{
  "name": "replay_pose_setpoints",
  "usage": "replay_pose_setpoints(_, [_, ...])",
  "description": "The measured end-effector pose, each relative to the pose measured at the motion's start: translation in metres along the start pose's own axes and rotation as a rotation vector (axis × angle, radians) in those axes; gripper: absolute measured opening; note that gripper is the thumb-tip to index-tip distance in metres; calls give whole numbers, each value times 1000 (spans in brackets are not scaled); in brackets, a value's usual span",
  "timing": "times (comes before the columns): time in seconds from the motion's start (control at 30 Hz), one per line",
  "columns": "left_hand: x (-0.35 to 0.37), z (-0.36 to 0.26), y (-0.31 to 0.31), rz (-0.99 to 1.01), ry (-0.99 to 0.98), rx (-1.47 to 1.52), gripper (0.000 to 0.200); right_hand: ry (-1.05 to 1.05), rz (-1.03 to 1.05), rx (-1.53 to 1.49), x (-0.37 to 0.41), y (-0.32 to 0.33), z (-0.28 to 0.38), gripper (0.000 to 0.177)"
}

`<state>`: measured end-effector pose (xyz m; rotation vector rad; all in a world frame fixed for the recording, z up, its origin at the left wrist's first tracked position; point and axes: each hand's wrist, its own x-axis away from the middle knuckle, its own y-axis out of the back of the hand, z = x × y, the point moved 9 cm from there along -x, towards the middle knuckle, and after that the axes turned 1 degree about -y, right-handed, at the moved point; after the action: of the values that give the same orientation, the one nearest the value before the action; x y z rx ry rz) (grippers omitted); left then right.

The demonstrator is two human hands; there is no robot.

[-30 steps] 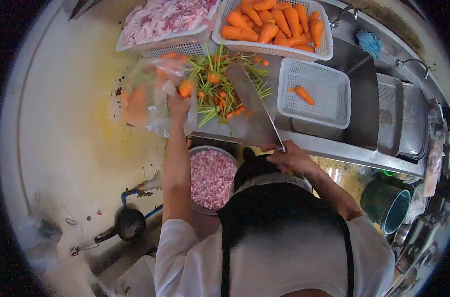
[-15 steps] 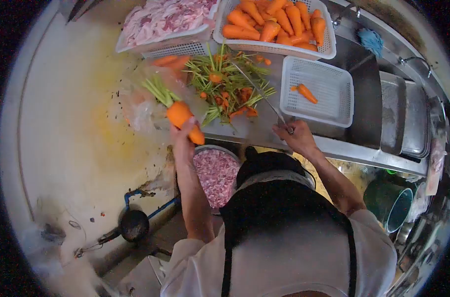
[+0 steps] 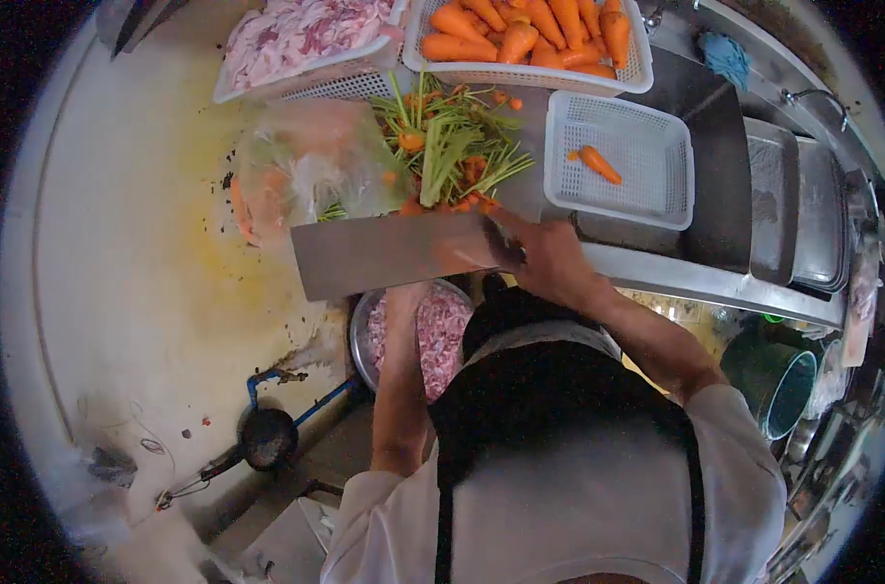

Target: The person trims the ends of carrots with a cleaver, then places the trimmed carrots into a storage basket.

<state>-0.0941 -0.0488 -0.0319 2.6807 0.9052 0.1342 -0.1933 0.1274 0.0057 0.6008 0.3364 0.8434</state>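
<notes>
My right hand [image 3: 556, 261] is closed round the handle of a cleaver [image 3: 379, 255]. The broad blade is turned flat toward me and stretches left across the counter's front edge. Behind that blade, my left hand [image 3: 406, 295] is mostly covered; only the part near the wrist shows, so its fingers and anything in them are hidden. Just beyond the blade lies a pile of green carrot tops [image 3: 447, 156] with orange trimmings. Left of the pile is a clear plastic bag [image 3: 330, 161] with carrots in it.
A white basket [image 3: 671, 185] holds one small carrot [image 3: 600, 164]. Behind stand a basket of carrots [image 3: 520, 41] and a basket of pale pink meat [image 3: 301, 44]. Below the counter is a metal bowl [image 3: 361, 341] of minced meat [image 3: 442, 341]. A green bucket [image 3: 768, 384] stands right.
The cleaver has swung from upright to lying across to the left, in front of my left hand. The carrot that my left hand held is now out of sight behind the blade.
</notes>
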Motion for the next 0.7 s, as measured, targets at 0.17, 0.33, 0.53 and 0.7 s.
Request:
replay_pose_setpoints(0.17, [23, 5, 17, 28, 35, -81, 56, 158, 49, 118, -1, -16, 10, 49])
replay_pose_setpoints(0.33, [16, 11, 15, 44, 69, -162, 54, 210, 43, 148, -2, -16, 17, 45])
replay_pose_setpoints(0.53, [24, 19, 26, 56, 112, -253, 51, 277, -7, 127, 0, -21, 23, 44])
replay_pose_setpoints(0.7, [20, 25, 37, 67, 139, -326, 49, 253, 72, 186, -9, -37, 11, 43])
